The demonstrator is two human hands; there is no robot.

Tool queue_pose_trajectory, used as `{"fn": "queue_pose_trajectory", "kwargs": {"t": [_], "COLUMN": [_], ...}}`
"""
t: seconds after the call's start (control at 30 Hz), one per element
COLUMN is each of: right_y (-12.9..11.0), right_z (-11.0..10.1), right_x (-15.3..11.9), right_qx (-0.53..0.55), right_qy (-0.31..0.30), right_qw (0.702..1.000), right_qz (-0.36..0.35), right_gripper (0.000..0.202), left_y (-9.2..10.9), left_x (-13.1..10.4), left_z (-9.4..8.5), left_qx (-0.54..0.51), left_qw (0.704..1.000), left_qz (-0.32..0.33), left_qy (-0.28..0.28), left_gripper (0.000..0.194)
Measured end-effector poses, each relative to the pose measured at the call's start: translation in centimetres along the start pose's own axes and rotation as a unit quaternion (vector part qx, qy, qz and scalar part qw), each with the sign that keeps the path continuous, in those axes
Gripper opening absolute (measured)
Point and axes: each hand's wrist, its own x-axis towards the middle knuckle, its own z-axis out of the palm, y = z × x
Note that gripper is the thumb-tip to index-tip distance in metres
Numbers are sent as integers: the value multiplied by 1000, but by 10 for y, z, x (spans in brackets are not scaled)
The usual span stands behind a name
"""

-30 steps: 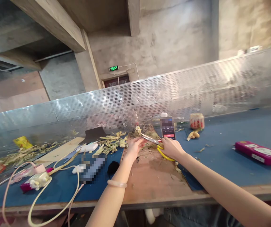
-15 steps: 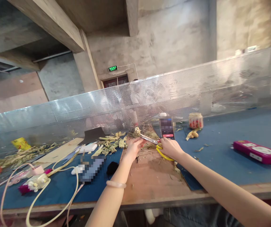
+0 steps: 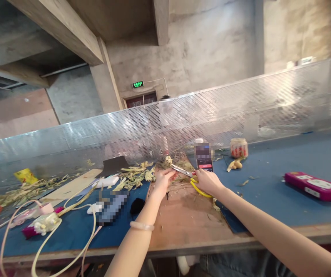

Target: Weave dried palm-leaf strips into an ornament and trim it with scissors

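My right hand (image 3: 208, 182) is closed round the yellow loop handles of a pair of scissors (image 3: 198, 187). The metal blades (image 3: 183, 170) point left and away from me, reaching the fingertips of my left hand (image 3: 163, 181). Those fingertips are pinched together just below a pale, dried piece of plant (image 3: 168, 159) that looks knotted or bundled. The grip on it is partly hidden. Both hands are over a brown board (image 3: 188, 227) strewn with dry stalks and scraps.
Dried leaves (image 3: 138, 175) lie left of the board, near a dark pouch-like thing (image 3: 137, 206) and looped cables (image 3: 38, 250). A phone (image 3: 204, 159) stands behind my right hand. Rightward are a jar (image 3: 239, 148) and a magenta case (image 3: 317, 187). A perforated metal screen (image 3: 226, 104) runs behind.
Both hands and the scissors have stayed almost in place. Beyond the screen, more of a person's head shows above its edge.
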Motion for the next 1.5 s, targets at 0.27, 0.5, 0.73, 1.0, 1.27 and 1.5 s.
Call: {"fn": "queue_pose_trajectory", "kwargs": {"t": [0.27,0.5,0.73,1.0,1.27,1.5], "right_y": [1,2,3,2,0,-1], "right_z": [-3,-4,-4,-4,-6,-2], "right_x": [1,0,-2,-2,-4,-3], "right_qx": [14,21,18,-2,-11,-23], "right_qy": [-3,-1,1,11,29,36], "right_qw": [1000,1000,1000,1000,999,999], "right_qz": [26,6,9,-20,-20,-26], "right_gripper": [34,34,36,37,35,35], "left_y": [5,1,-1,3,1,-1], "left_x": [-1,4,12,9,10,10], "left_z": [3,0,-8,-8,-12,-13], "left_qx": [-26,-82,-143,-187,-242,-236], "left_qw": [999,994,986,980,968,970], "left_qz": [-6,-10,-11,-6,-1,-4], "left_qy": [41,67,88,72,73,50], "left_gripper": [16,15,20,16,13,13]}}
